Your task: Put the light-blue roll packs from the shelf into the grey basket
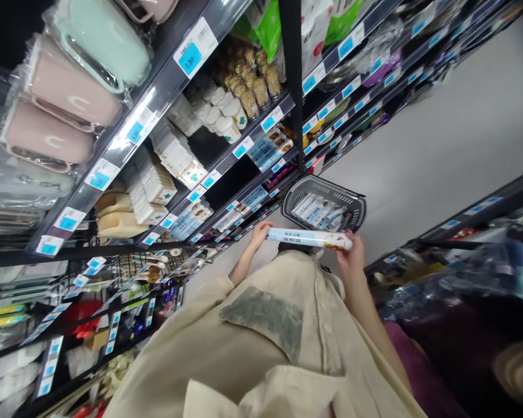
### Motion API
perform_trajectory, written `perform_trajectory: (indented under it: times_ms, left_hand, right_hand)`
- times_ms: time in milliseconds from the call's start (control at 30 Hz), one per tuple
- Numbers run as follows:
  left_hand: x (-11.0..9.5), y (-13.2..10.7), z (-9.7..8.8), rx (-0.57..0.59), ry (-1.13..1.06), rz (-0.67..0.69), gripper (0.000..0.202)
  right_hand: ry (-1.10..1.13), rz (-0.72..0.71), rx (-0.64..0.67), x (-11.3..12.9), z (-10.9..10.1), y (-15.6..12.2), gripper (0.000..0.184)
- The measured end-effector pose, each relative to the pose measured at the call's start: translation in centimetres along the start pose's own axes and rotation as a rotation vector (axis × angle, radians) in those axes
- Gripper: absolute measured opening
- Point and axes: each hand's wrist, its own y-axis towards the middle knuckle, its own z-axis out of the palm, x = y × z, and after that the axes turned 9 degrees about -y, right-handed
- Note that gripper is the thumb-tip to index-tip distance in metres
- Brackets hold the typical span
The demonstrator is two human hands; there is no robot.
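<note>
A long light-blue and white roll of food storage bags [307, 238], with printed characters and a food picture at one end, lies level in front of my body. My left hand [260, 233] grips its left end, fingers closed. At the other end my right hand [352, 255] is wrapped round the roll near the picture. Just beyond it, a dark grey shopping basket [361, 210] stands on the floor, with several similar blue and white packages [316, 212] lying inside.
Tall shelves with price tags [196, 49] run along the left, holding pink and green wrapped cases [65, 87], small white boxes [178, 154] and cups of toothpicks [261, 93]. Similar blue packages [187, 220] sit on lower shelves. Another shelf [470, 217] lines the right side of the grey aisle floor [453, 128].
</note>
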Motion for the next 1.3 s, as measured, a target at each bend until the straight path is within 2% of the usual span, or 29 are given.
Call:
perform_trajectory:
  times_ms: [100, 167, 200, 267, 433, 533, 633, 700, 733, 800, 900, 1000, 1067, 1133, 1233, 1300]
  left_hand:
    - [0.1, -1.0, -2.1, 0.383, 0.458, 0.126, 0.017]
    - [0.4, -1.6, -2.4, 0.585, 0.638, 0.175, 0.037]
    - [0.6, -1.8, -2.2, 0.651, 0.693, 0.198, 0.047]
    - [1.4, -2.3, -1.5, 0.705, 0.758, 0.242, 0.061]
    - [4.2, -2.8, -0.3, 0.684, 0.872, 0.279, 0.068]
    - [5.6, -3.0, -1.0, 0.703, 0.950, 0.213, 0.071]
    - [5.9, -3.2, -3.2, 0.710, 1.014, 0.131, 0.069]
    - [5.2, -3.1, -5.7, 0.622, 1.006, 0.083, 0.063]
    - [4.6, -2.9, -7.4, 0.535, 0.972, 0.065, 0.059]
    - [2.8, -2.5, -11.3, 0.284, 0.834, 0.050, 0.050]
    - [-0.6, -1.5, -18.0, -0.158, 0.604, 0.077, 0.045]
    - [-3.7, -0.1, -23.9, -0.436, 0.609, 0.089, 0.042]
    - [-5.2, 0.8, -26.9, -0.550, 0.651, 0.085, 0.037]
    - [-6.1, 1.7, -29.2, -0.625, 0.686, 0.074, 0.029]
    - [-6.9, 3.0, -31.3, -0.706, 0.735, 0.015, 0.020]
    - [-7.2, 4.0, -32.1, -0.761, 0.706, -0.050, 0.029]
  right_hand:
    - [-0.015, 0.027, -0.070, -1.1, 1.1, -1.1, 0.040]
    - [-0.028, 0.074, -0.035, -2.2, 1.9, -1.8, 0.041]
    - [-0.030, 0.097, -0.018, -2.8, 2.2, -2.1, 0.043]
    - [-0.023, 0.143, 0.009, -4.2, 2.7, -2.7, 0.045]
    - [0.037, 0.267, 0.034, -7.6, 2.4, -3.8, 0.049]
    - [0.045, 0.338, 0.040, -9.2, 1.7, -4.4, 0.049]
    - [0.047, 0.432, 0.074, -10.7, 1.6, -5.0, 0.040]
    - [0.065, 0.516, 0.103, -11.6, 1.8, -5.2, 0.033]
    - [0.072, 0.561, 0.116, -12.1, 1.9, -5.1, 0.030]
    - [0.065, 0.651, 0.141, -12.8, 2.1, -4.9, 0.026]
    - [0.010, 0.744, 0.175, -13.4, 1.9, -4.1, 0.026]
    - [-0.067, 0.758, 0.181, -13.2, 1.3, -3.3, 0.028]
    - [-0.115, 0.743, 0.165, -12.9, 0.9, -2.8, 0.030]
    - [-0.144, 0.729, 0.142, -12.7, 0.6, -2.6, 0.031]
    - [-0.162, 0.702, 0.096, -12.4, 0.3, -2.8, 0.031]
    - [-0.164, 0.684, 0.060, -12.1, 0.4, -3.4, 0.031]
